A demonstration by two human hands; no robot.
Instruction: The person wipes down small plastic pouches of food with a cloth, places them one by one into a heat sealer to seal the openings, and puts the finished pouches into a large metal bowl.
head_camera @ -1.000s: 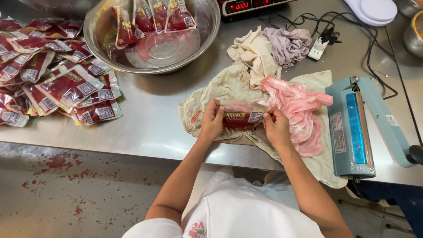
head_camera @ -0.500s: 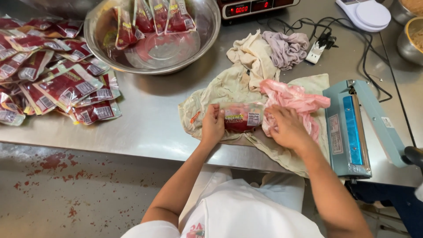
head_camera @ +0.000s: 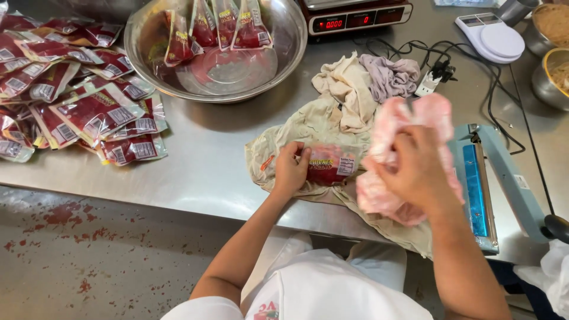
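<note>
On our table (head_camera: 201, 160), left hand (head_camera: 290, 169) fingers gripping a red pouch (head_camera: 329, 166), right hand (head_camera: 418, 172) clutching pink cloth (head_camera: 409, 118), bowl (head_camera: 290, 53) holding four pouches (head_camera: 219, 26)

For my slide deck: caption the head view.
Left hand holds a red pouch on a beige cloth; right hand lifts a pink cloth.

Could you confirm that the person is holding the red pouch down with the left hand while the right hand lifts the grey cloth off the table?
Not quite: the cloth in the right hand is the pink cloth, not the grey one. The head view shows the grey cloth lying bunched further back on the table. The rest stands: the left hand holds the red pouch down.
</note>
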